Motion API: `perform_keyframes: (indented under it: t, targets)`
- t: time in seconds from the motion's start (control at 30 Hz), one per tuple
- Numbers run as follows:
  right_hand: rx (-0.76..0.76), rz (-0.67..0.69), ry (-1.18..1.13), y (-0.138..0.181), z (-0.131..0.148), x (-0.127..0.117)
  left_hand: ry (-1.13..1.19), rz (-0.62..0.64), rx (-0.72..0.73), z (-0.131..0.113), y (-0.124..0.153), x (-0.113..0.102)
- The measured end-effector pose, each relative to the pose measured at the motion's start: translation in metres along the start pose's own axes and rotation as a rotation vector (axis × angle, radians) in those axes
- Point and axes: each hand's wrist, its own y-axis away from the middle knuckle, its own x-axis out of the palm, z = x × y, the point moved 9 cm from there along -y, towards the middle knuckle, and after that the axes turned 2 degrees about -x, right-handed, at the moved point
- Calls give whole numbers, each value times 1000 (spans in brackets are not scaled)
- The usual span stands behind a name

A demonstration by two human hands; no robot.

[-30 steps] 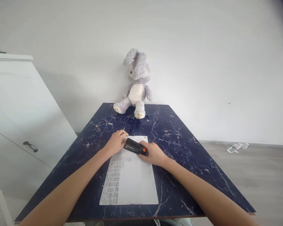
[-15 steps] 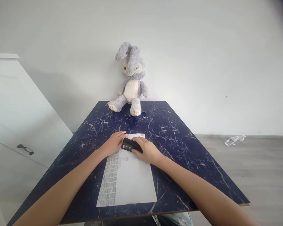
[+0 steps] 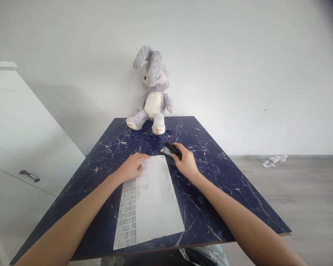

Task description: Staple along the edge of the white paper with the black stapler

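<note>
A white sheet of paper (image 3: 152, 201) with printed columns along its left side lies on the dark blue marbled table (image 3: 219, 177). My left hand (image 3: 131, 168) rests on the sheet's far left corner, fingers lying flat and together. My right hand (image 3: 184, 160) is closed around a black stapler (image 3: 170, 150), holding it just past the sheet's far right corner, low over the table.
A grey and white plush rabbit (image 3: 152, 92) sits at the table's far edge against the white wall. A white cabinet (image 3: 19, 136) with a dark handle stands at the left. A plastic bottle (image 3: 274, 160) lies on the grey floor at the right.
My right hand has lifted the stapler off the sheet's far edge and carried it away to the right. My left hand stays pressed on the paper. The paper has turned slightly.
</note>
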Motion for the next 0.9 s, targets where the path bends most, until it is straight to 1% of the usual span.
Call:
perform_keyframes:
  t: [0.07,0.1,0.17,0.23,0.33,0.5,0.6,0.7,0.8,0.9]
  targets:
    - [118,-69,45,-6,-26,-17,5,8,-3,-3,1,-2]
    - [167,-83,63,-8,-37,-23,4,10,-7,-5,1,-1]
    - [228,-68,81,-9,-53,-25,-11,23,-18,-6,1,1]
    - [238,-15,85,-9,-60,-19,-37,52,-20,-7,1,7]
    - [178,53,101,-8,-55,-6,-69,77,-2,-8,0,14]
    - [34,84,168,-8,-40,4,-72,71,101,-18,0,17]
    - [-4,101,217,-8,-39,6,-44,61,115,-20,0,16]
    - [-11,112,244,-9,-39,7,-20,50,122,-23,-1,17]
    - [10,73,210,-10,-36,5,1,49,153,-30,-4,21]
    - [31,-10,89,-9,-27,1,-38,21,131,-34,-7,17]
